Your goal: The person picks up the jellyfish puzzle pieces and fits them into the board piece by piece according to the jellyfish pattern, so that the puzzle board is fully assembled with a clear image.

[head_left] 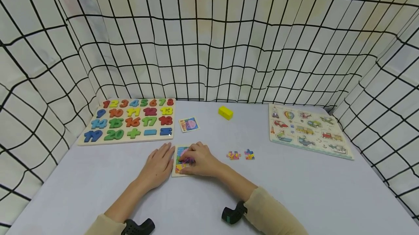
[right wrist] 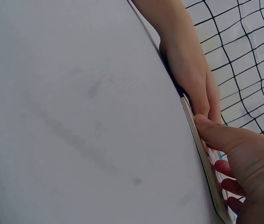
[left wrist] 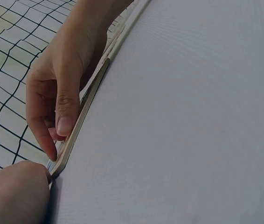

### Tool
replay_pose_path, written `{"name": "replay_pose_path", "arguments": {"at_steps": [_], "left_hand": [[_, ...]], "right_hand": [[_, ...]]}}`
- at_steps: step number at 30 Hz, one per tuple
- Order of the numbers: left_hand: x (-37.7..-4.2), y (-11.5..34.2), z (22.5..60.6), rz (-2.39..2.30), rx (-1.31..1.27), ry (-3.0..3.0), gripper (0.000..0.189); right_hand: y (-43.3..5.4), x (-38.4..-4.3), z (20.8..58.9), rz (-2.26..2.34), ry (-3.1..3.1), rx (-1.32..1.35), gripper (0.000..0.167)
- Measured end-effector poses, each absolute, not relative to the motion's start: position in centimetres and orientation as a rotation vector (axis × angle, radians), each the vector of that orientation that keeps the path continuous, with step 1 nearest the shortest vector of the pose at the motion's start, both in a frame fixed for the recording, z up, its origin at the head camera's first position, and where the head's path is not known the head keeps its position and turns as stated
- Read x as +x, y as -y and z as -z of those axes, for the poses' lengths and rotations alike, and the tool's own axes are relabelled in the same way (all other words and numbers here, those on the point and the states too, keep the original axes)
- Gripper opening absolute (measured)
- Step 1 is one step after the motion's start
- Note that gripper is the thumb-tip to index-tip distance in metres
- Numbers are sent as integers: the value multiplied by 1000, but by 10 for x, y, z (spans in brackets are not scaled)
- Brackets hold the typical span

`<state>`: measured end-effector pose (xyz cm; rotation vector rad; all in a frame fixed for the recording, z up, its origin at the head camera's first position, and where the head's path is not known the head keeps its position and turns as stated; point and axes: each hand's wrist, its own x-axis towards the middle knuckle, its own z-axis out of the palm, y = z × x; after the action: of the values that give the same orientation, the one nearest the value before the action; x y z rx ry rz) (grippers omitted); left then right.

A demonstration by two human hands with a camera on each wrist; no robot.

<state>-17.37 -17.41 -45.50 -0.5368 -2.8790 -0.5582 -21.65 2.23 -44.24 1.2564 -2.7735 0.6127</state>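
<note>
A small tray jigsaw puzzle point(head_left: 180, 169) with a pale border and a colourful picture lies on the table. My left hand point(head_left: 157, 167) rests on the table with extended fingers along the puzzle's left edge. Over the right part of the puzzle is my right hand point(head_left: 201, 160), its thumb and fingers spread apart and their tips down on the picture. The left wrist view shows the right hand's thumb point(left wrist: 66, 123) and index finger pointing down at the board. Much of the picture is hidden under this hand. Two loose jigsaw pieces, a pink-yellow one point(head_left: 234, 155) and a blue-yellow one point(head_left: 249, 154), lie to the right.
A wooden number board point(head_left: 129, 140) stands at the back left, and beside it lies a small picture card point(head_left: 189, 124). A yellow block point(head_left: 226, 112) sits at the back middle. At the right is a vehicle picture board point(head_left: 307, 129). Black netting point(head_left: 212, 42) encloses the table.
</note>
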Motion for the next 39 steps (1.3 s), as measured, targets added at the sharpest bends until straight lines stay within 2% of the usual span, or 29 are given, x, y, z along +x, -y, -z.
{"name": "replay_pose_path", "arguments": {"at_steps": [8, 14, 39], "left_hand": [[-173, 174, 454, 557, -530, 2875, 48], [-173, 174, 454, 549, -533, 2872, 48], [-175, 174, 454, 557, -540, 2866, 48]], "right_hand": [[-32, -217, 435, -558, 2826, 1328, 42], [-44, -219, 430, -629, 2849, 1314, 39], [-132, -230, 419, -735, 2941, 977, 38]]}}
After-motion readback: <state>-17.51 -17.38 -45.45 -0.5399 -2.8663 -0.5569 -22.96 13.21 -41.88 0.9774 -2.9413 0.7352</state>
